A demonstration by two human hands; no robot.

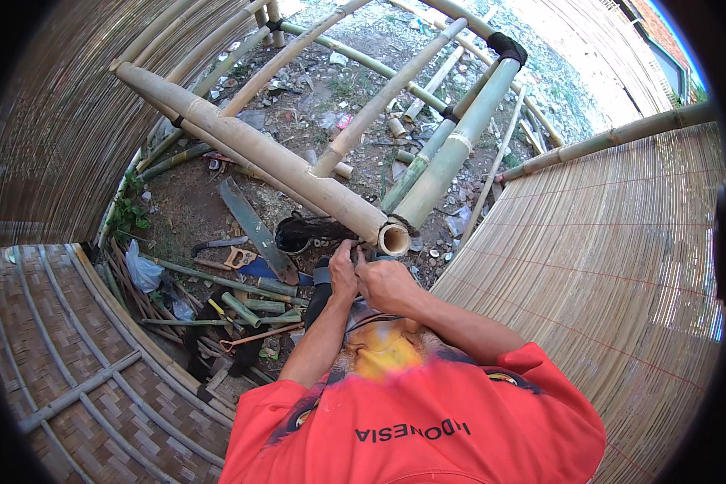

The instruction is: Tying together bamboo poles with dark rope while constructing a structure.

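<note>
Just below the near corner of a bamboo frame (254,149), my two hands meet close together. My left hand (344,273) is closed, its fingers pinched up under the pole end. Beside it, my right hand (385,284) is closed like a fist. A dark bit of fibre cord (355,254) shows between them; most of it is hidden by the fingers. Black cord also goes round the joint by the hollow pole end (394,239), where a thick green pole (460,143) meets the brown one. A bundle of black fibre (323,229) hangs beside my left hand.
Left of my hands, a handsaw (239,258), a curved blade (220,245) and a flat plank (254,222) lie on littered ground. Cut bamboo pieces (242,309) and a white plastic bag (143,271) lie nearer. A woven panel (121,411) and slatted blinds (605,258) flank me.
</note>
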